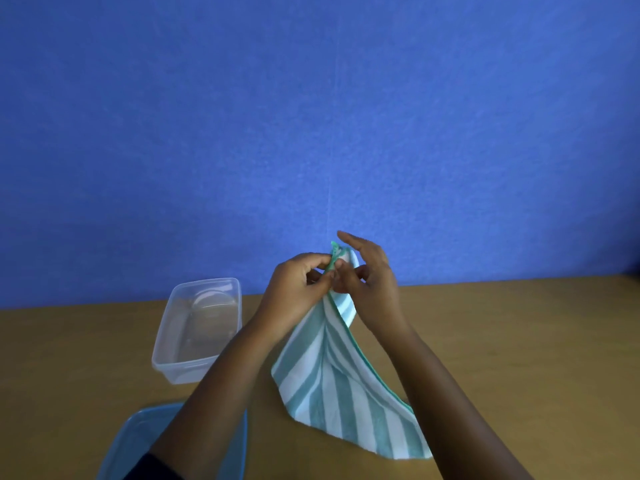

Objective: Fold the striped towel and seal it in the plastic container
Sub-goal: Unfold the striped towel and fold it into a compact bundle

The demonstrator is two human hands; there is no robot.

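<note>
Blue wall, wooden table [519, 323]. Left hand [294, 289] and right hand [374, 289] pinch striped towel [332, 393] corners aloft; folding barely begun. Clear container [166, 355] empty, blue lid [138, 441] off.

no readable text or labels anywhere

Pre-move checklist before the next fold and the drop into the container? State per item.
1. Towel corners pinched together: ok. left hand and right hand meet at the top of the striped towel.
2. Corners aligned: cannot tell, fingers cover them.
3. Towel folded small enough: not ok, it hangs with its lower edge on the table.
4. Container open and empty: ok, the clear container stands left of the towel.
5. Lid within reach: ok, the blue lid lies under the left forearm.
</note>
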